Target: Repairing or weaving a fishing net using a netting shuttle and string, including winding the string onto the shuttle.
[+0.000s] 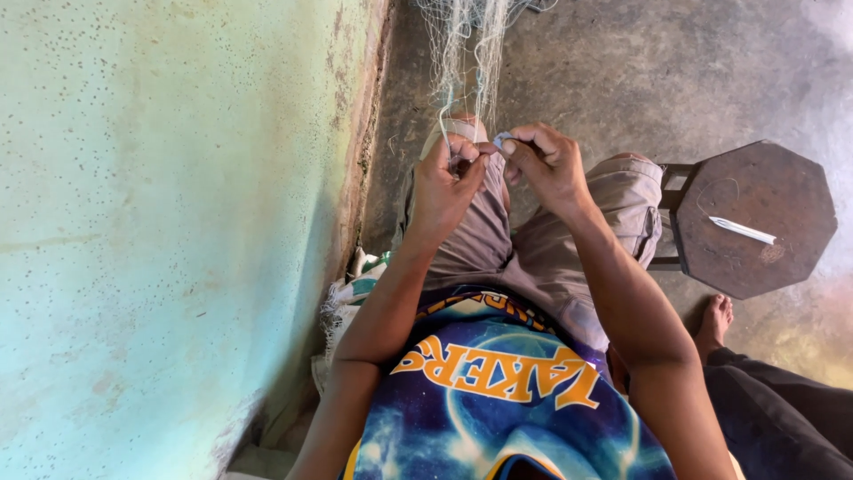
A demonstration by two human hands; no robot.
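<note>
**Both hands pinched on pale netting above the knee**

I see the fingers (524, 140) of my right hand (546, 164) closed in a pinch around a small pale object (503, 140), too small for me to tell what it is. The left hand (444, 182) sits just beside it, its fingers curled shut on strands of the fishing net (466, 53), the two hands almost touching at the fingertips. The net is thin, whitish and see-through; it rises from the hands toward the top edge of the view, hanging over the concrete floor (604, 71).

Under the hands are my knees in tan shorts (533, 240), with a blue printed shirt (498, 400) nearer the camera. To my left stands a pale green wall (160, 222), speckled and stained, with a bundle of cloth (355, 284) lying at its foot. To my right, well apart from the hands, an octagonal dark wooden stool (755, 191) carries a slim white netting needle (742, 230). Beside the stool, another person's bare foot (713, 322) and dark trouser leg (782, 418) show.
</note>
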